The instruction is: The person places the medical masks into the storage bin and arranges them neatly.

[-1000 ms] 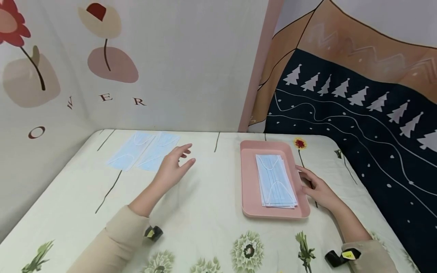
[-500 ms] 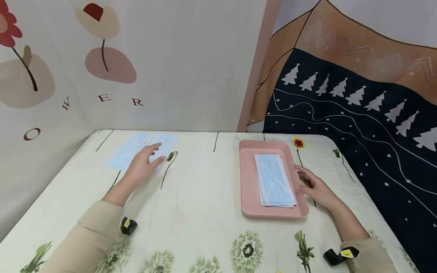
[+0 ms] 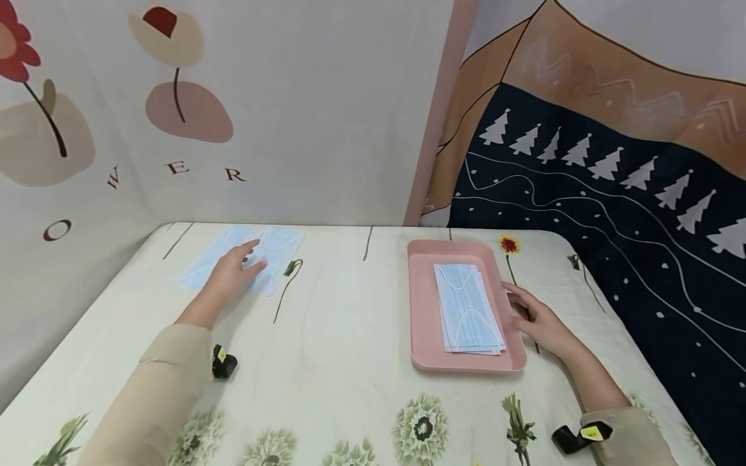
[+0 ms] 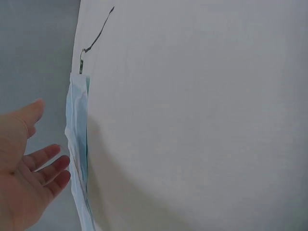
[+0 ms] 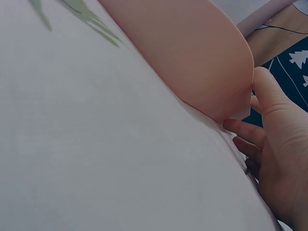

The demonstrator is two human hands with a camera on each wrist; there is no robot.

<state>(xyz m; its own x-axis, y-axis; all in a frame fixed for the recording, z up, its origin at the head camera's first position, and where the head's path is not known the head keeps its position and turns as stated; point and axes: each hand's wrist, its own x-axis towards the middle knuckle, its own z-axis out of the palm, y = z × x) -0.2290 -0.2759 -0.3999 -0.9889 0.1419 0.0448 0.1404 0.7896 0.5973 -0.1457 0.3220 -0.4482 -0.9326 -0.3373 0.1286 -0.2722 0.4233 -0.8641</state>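
On the far left of the table lie light blue face masks (image 3: 283, 243), side by side. My left hand (image 3: 224, 278) is over them, fingers spread and loosely bent, covering part of them. In the left wrist view its fingertips are close to a face mask (image 4: 79, 110) seen edge-on; whether they touch it I cannot tell. A pink tray (image 3: 422, 323) at the right holds a small stack of face masks (image 3: 469, 310) with white ear loops. My right hand (image 3: 542, 327) rests against the tray's right side, thumb and fingertips at its outer wall.
A white tablecloth (image 3: 344, 336) with printed flowers covers the table. A pale curtain (image 3: 326, 116) hangs behind it, and a dark patterned cloth (image 3: 606, 213) with printed trees borders the right side.
My left hand has moved left, from beside the face masks to over them, then slightly further left. My right hand has stayed at the tray.
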